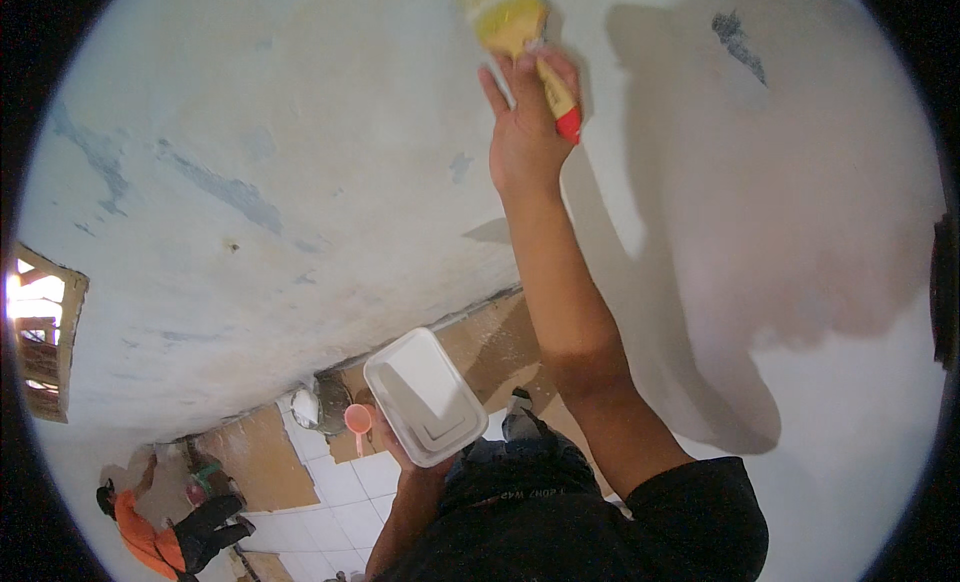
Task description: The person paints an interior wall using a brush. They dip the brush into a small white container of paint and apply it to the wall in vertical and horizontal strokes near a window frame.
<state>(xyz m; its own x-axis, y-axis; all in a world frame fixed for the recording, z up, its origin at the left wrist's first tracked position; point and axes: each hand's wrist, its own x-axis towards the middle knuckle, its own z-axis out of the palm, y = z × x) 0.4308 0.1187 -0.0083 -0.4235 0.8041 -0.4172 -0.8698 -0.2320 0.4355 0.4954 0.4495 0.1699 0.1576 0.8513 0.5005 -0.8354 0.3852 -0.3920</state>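
The right hand's [535, 132] thumb and fingers are clamped on a paintbrush [558, 97], up and to the right of the white tray [425, 397], its blurred bristles at the wall [350, 112]. The left hand [398, 450] supports that tray, its fingers mostly hidden. Just left of the tray is a pink scoop [358, 419]; farther left, a bucket [306, 408], then another person [150, 532] in orange.

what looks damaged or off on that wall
The pale wall looks blemished: grey patches interrupt its surface to the left of the right hand, and a darker ragged patch sits at upper right.
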